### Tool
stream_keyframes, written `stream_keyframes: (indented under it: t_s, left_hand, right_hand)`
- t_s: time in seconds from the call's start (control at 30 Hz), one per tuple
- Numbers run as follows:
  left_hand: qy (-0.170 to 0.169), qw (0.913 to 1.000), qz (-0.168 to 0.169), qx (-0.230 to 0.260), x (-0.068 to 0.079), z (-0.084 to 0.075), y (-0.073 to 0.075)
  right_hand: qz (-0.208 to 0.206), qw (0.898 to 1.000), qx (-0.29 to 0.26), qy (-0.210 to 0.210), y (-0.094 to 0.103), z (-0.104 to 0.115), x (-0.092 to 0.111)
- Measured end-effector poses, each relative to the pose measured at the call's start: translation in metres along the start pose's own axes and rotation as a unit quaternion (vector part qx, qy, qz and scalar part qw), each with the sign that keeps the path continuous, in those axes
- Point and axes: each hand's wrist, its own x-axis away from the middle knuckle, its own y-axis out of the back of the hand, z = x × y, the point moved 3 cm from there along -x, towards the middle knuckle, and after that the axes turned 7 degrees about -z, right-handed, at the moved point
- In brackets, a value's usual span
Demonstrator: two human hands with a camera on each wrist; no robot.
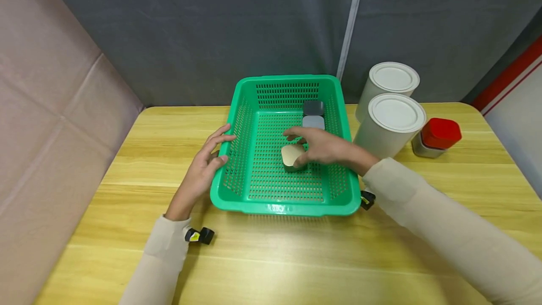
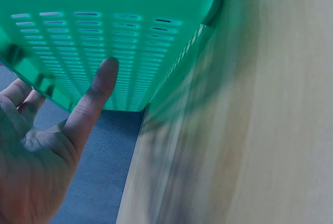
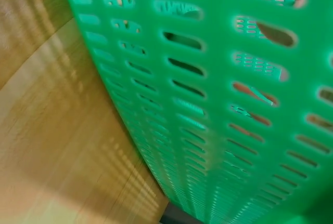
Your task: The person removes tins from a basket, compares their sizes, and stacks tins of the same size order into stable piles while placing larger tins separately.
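A green plastic basket with slotted walls stands on the wooden table. My left hand is at its left rim, fingers fairly straight and fingertips at the edge. In the left wrist view, the left thumb lies along the basket's outer wall. Inside the basket sits a small rounded-square container with a beige top. My right hand reaches over it, thumb at its right edge and fingers spread above its far side. In the right wrist view the slotted wall hides most of that hand.
Behind the right hand, a grey-topped container and a dark one line the basket's right side. Two white lidded canisters stand right of the basket. Beside them is a small red-topped container. A grey curtain hangs behind the table.
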Motion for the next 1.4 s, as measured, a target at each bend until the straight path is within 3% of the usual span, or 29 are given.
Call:
stream_keyframes:
  t_s: [0.87,1.17,1.4]
  left_hand:
    - [0.0,1.0,0.001,-0.003,0.001,0.001,0.001]
    - [0.0,1.0,0.004,0.003,0.001,0.0,0.0]
    - [0.001,1.0,0.003,0.002,0.001,0.0,0.0]
  right_hand:
    - [0.065,0.989,0.129,0.022,-0.015,0.001,0.0]
    - [0.041,0.987,0.15,0.041,-0.013,0.004,0.001]
    - [0.016,0.99,0.13,0.049,-0.009,0.005,0.002]
